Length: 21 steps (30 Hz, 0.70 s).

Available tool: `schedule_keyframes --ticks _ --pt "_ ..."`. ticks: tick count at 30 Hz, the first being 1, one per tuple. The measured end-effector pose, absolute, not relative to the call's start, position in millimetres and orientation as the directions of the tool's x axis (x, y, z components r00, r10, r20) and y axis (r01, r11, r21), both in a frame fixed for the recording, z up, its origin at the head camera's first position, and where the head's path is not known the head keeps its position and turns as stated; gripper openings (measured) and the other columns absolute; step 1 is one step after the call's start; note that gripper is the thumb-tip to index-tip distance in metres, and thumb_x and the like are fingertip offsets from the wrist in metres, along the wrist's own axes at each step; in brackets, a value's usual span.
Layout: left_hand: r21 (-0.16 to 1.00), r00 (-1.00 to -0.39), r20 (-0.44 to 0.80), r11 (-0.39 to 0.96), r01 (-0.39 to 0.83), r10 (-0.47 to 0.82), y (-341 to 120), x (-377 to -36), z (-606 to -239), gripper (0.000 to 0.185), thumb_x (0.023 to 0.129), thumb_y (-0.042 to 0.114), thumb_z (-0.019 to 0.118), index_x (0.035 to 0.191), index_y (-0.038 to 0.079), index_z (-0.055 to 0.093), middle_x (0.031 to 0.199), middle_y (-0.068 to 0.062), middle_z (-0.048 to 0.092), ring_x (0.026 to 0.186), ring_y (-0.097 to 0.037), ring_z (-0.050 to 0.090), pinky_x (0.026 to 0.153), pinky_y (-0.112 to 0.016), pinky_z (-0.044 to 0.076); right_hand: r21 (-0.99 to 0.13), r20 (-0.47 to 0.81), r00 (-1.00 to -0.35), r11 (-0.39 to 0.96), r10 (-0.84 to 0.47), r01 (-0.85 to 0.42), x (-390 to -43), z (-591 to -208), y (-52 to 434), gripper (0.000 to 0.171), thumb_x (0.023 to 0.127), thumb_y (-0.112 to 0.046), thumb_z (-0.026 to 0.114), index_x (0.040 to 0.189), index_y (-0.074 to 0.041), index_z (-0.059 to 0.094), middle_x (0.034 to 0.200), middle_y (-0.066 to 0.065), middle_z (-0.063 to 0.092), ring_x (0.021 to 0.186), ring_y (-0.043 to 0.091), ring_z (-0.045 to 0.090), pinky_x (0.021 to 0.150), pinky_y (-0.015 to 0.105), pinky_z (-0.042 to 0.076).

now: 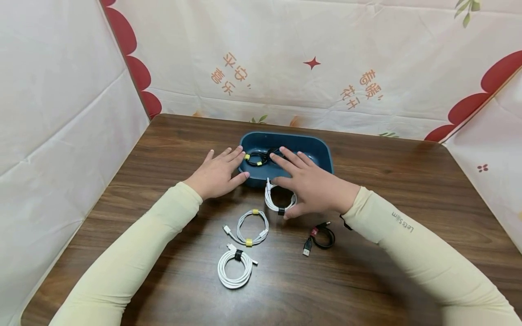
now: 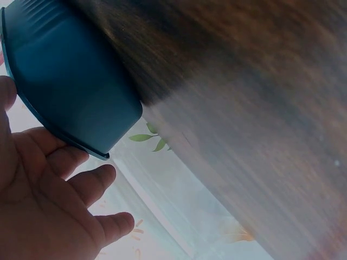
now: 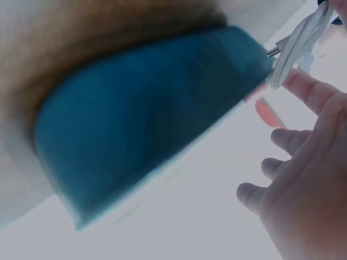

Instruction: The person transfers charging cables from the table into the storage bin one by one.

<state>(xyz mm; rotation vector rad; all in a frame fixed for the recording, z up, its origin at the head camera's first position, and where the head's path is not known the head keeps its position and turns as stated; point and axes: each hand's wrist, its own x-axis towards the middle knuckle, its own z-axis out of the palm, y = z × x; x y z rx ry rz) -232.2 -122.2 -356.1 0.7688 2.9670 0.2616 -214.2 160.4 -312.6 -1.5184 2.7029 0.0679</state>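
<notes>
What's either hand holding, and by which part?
Nothing held. Left hand lies flat by the tub; right hand hovers open over a white cable.

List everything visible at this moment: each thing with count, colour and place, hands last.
tray: 1, dark blue, far middle of the table
black cable: 1 coil, black with yellow ties, inside the tray
white cables: 3 coils, white, in front of the tray; one lies by the right hand, one has yellow ties
black cable with red tie: 1, near right
table: 1, dark wood
backdrop cloth: white with red print, behind and beside the table
left hand: fingers straight, at the tray's left edge
right hand: fingers spread, over the tray's front rim
</notes>
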Motion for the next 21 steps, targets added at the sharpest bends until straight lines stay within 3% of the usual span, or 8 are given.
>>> schedule_keyframes --ticks 9,21 --pt "0.191 -0.873 -0.018 0.858 0.476 0.488 -123 -232 -357 0.072 0.103 0.058 0.036 0.158 0.012 0.029 0.164 -0.003 0.018 0.149 -0.03 0.019 0.115 -0.062 0.01 0.049 -0.059 -0.55 0.548 -0.833 -0.835 -239 -286 152 0.083 0.078 -0.07 0.069 0.142 -0.019 0.056 0.166 0.013 0.006 0.15 0.028 -0.014 0.116 0.061 0.011" --pt "0.2 -0.873 -0.007 0.856 0.477 0.488 -125 -233 -358 0.072 0.102 0.058 0.038 0.157 0.012 0.03 0.164 -0.003 0.018 0.149 -0.03 0.02 0.116 -0.062 0.01 0.037 -0.12 -0.615 0.616 -0.779 -0.787 -276 -281 142 0.083 0.077 -0.067 0.074 0.143 -0.019 0.055 0.165 0.013 0.008 0.151 0.033 -0.007 0.116 0.061 0.007"
